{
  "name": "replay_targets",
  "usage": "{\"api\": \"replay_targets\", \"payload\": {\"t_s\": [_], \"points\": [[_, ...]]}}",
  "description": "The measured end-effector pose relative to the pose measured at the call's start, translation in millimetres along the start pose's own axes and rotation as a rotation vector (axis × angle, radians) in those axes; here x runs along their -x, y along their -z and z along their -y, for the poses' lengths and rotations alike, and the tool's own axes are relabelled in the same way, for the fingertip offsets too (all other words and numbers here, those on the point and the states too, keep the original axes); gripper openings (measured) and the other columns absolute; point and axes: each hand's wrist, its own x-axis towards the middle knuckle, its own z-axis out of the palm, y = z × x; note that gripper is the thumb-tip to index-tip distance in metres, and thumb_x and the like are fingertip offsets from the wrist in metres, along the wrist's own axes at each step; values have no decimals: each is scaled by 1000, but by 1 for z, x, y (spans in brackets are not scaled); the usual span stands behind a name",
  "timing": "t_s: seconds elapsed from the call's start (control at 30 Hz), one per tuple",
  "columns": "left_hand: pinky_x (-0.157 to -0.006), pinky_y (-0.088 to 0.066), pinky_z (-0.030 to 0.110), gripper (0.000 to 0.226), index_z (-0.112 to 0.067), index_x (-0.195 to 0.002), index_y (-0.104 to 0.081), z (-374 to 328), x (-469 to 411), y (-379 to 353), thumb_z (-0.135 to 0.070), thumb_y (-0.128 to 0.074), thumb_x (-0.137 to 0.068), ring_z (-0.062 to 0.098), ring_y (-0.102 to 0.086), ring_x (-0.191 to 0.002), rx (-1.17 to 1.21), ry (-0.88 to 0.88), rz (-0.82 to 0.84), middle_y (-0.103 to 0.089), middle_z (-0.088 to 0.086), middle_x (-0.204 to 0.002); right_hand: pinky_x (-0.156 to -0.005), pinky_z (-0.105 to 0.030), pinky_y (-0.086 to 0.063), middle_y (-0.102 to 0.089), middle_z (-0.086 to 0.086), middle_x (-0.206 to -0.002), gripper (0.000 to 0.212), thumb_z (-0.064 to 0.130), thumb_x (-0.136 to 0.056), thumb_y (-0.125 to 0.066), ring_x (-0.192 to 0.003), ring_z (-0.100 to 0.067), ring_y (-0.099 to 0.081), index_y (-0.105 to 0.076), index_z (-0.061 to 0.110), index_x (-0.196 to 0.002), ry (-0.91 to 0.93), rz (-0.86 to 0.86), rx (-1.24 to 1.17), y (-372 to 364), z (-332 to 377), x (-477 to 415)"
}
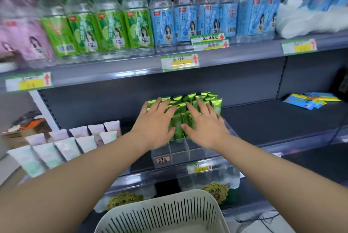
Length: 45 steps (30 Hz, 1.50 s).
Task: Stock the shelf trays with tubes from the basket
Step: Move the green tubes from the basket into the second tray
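A yellow burst sticker (216, 193) on the bottled-water pack showed a "9"; the shelf price tags (180, 62) were handwritten and unreadable.

bare forearms, no sleeves

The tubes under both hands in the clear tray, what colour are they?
Shiny metallic green tubes, seen in the head view.

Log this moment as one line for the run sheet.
left hand: flat on green tubes | right hand: flat on same | clear tray: front cells empty | basket: no tubes visible
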Motion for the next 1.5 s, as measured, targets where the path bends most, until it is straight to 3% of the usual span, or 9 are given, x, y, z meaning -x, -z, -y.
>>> {"api": "replay_targets", "payload": {"t_s": [0.33,0.6,0.8,1.17,1.5], "points": [[-116,-6,55,68,-22,-148,-14,-14,76,10,-51,-38,-91,23,2,-146,6,83,-65,-6,2,-158,-117,-52,-7,11,2,-158,73,57,-91,-36,-145,-25,10,0,31,-149,64,-20,56,1,36,64],[-118,-8,50,71,-22,-149,-10,-23,138,-1,-50,-40,-91,27,0,-146,78,132,-39,-8,4,-157,-117,-47,-8,12,-1,-158,76,56,-92,-37,-146,-24,9,3,29,-150,77,45,32,-24,53,114],[-118,-4,46,71,-20,-149,-11,-25,177,-25,-48,-42,-91,27,2,-146,122,162,28,-6,6,-158,-118,-42,-7,11,-1,-158,77,56,-91,-39,-146,-23,8,3,28,-150,77,108,5,-53,51,145],[-117,-9,40,72,-17,-148,-18,-33,233,-95,-45,-48,-89,26,-6,-146,188,175,174,-15,8,-156,-119,-44,-13,3,-1,-159,77,55,-91,-42,-146,-23,0,-1,27,-150,92,253,-16,-118,39,179],[-116,-21,39,66,-14,-144,-26,-28,254,-151,-37,-52,-88,25,-26,-139,288,237,329,-31,9,-148,-116,-42,-12,-5,1,-158,73,47,-90,-50,-146,-23,-8,-10,28,-149,28,373,-87,-165,20,190]]}}
